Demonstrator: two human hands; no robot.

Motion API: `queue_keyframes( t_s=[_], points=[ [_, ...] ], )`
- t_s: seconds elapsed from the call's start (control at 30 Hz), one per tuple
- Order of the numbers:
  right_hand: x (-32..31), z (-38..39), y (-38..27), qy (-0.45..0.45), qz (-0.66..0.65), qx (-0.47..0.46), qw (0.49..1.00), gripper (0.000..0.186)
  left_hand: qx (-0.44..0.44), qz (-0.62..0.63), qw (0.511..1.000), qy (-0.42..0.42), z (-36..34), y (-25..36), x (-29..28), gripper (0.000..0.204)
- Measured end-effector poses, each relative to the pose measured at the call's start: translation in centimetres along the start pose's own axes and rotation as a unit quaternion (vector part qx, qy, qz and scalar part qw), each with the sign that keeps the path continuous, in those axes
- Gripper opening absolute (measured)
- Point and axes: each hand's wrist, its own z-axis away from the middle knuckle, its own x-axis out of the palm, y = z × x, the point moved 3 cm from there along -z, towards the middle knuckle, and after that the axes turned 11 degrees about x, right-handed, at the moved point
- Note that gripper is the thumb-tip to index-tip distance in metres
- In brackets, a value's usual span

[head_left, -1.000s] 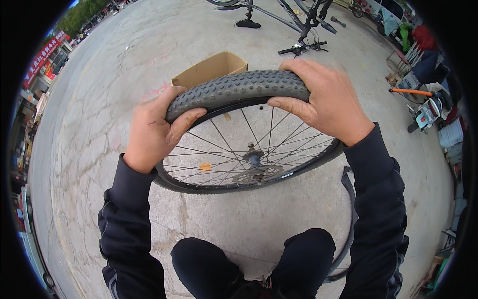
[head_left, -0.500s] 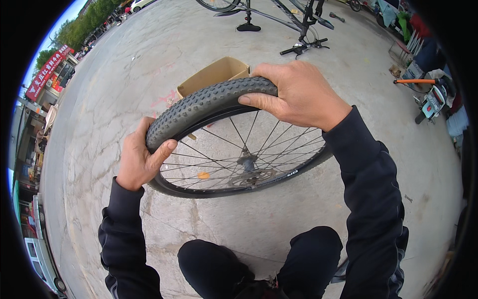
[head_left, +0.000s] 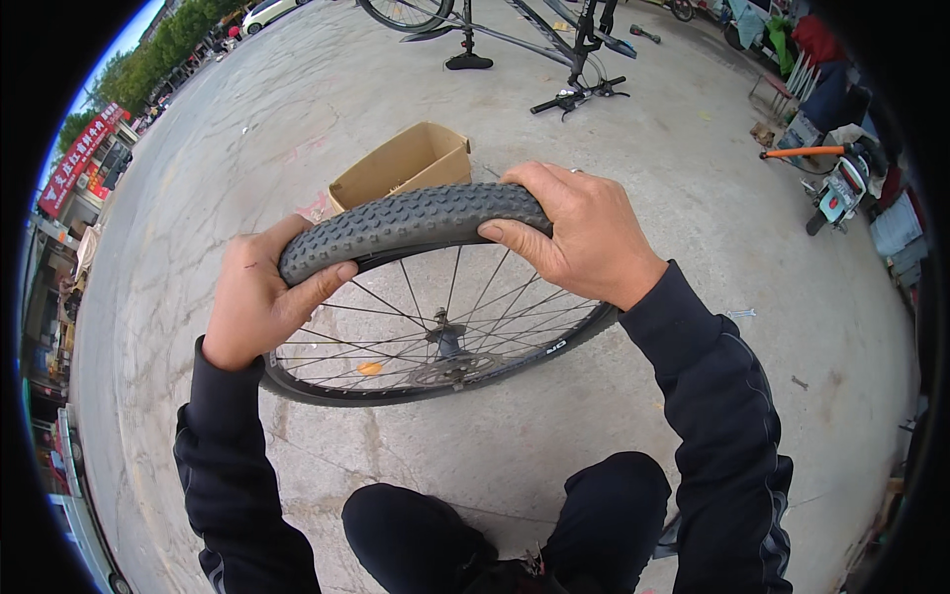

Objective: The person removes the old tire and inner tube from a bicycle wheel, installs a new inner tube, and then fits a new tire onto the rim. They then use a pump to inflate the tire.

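A bicycle wheel with a knobby black tyre [head_left: 411,212], thin spokes and a disc rotor [head_left: 450,368] is held tilted in front of me. My left hand [head_left: 272,287] grips the tyre at the upper left, thumb along its inner side. My right hand [head_left: 574,238] is closed round the tyre at the upper right, thumb pressed on the sidewall near the rim. Just beyond the tyre stands an open cardboard box [head_left: 396,163] on the concrete. Whether the tyre bead sits inside the rim along the top, I cannot tell.
An upturned bicycle frame [head_left: 534,40] rests on saddle [head_left: 468,61] and handlebar [head_left: 579,97]. Small spanners [head_left: 740,313] lie to my right. A scooter with an orange bar [head_left: 802,152] and clutter line the right edge. A road, shopfronts and parked vehicles [head_left: 79,505] are at left.
Both hands and the gripped top of the tyre have moved left and down in the picture, staying on the tyre. The background has also shifted slightly with my head.
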Motion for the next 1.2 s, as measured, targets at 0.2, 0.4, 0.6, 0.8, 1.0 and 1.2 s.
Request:
queue_keyframes(
  t_s=[0.2, 0.4, 0.6, 0.8, 1.0, 1.2],
  points=[
    [1.5, -1.2, -1.0, 0.004, 0.032, 0.016, 0.999, 0.047, -0.012, 0.017, 0.999, 0.026, 1.2, -1.5, -0.2, 0.037],
    [2.1, -1.2, -3.1, 0.142, 0.019, -0.067, 0.987, 0.068, -0.030, -0.006, 0.997, 0.069, 2.1, -2.0, -0.1, 0.035],
    [3.5, -2.0, -3.3, 0.146, 0.060, -0.074, 0.985, 0.069, -0.023, -0.075, 0.995, 0.066, 1.8, -1.5, -0.4, 0.033],
    [4.3, -2.0, -4.2, 0.216, 0.074, -0.091, 0.969, 0.061, -0.056, -0.085, 0.994, 0.049, 2.0, -1.4, -0.3, 0.035],
    [4.3, -3.0, -4.3, 0.161, 0.072, -0.068, 0.982, 0.051, -0.049, -0.067, 0.994, 0.073, 2.0, -2.2, 0.2, 0.036],
    [3.8, -3.7, -4.8, 0.131, 0.045, -0.041, 0.990, 0.048, -0.063, -0.053, 0.993, 0.089, 2.3, -2.8, 0.2, 0.040]
  ],
)
